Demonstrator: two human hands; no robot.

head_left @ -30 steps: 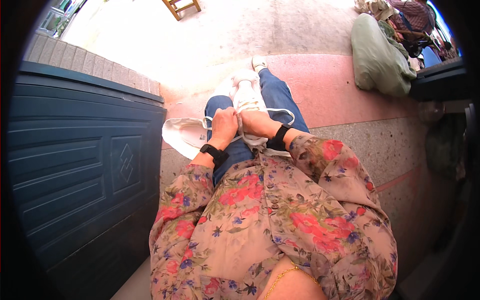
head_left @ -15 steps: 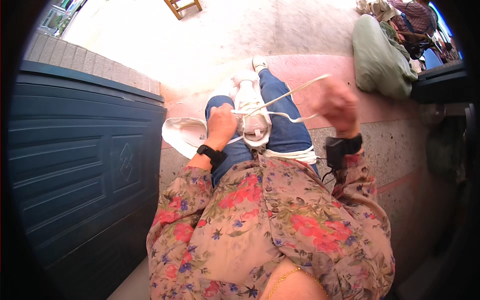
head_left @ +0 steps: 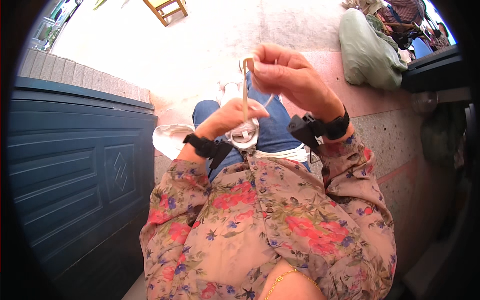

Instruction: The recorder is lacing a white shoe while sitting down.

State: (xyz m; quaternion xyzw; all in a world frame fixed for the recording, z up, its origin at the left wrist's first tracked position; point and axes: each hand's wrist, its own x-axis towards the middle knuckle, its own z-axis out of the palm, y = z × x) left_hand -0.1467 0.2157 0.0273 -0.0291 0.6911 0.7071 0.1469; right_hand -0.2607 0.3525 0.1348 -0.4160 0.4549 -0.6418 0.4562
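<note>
A pale sneaker (head_left: 243, 134) lies between my blue-jeaned thighs, its tongue end toward me and its middle covered by my hands. My right hand (head_left: 292, 77) is raised above it, thumb and fingers pinched on a cream shoelace (head_left: 245, 90). From that pinch the lace hangs down to my left hand (head_left: 227, 118), which is closed on it just over the shoe. Another bit of lace shows below my right hand. A bundle of white laces (head_left: 285, 153) lies across my right thigh.
A white, hollow fabric item (head_left: 172, 137) lies by my left leg. On the left stands a dark blue panelled door (head_left: 80, 165). A full pale green sack (head_left: 367, 50) stands at the far right, and a wooden stool (head_left: 165, 10) at the far side.
My right hand has swung in from the right to above the shoe, bringing the lace along. My left hand has shifted right, over the shoe. The view has moved slightly.
</note>
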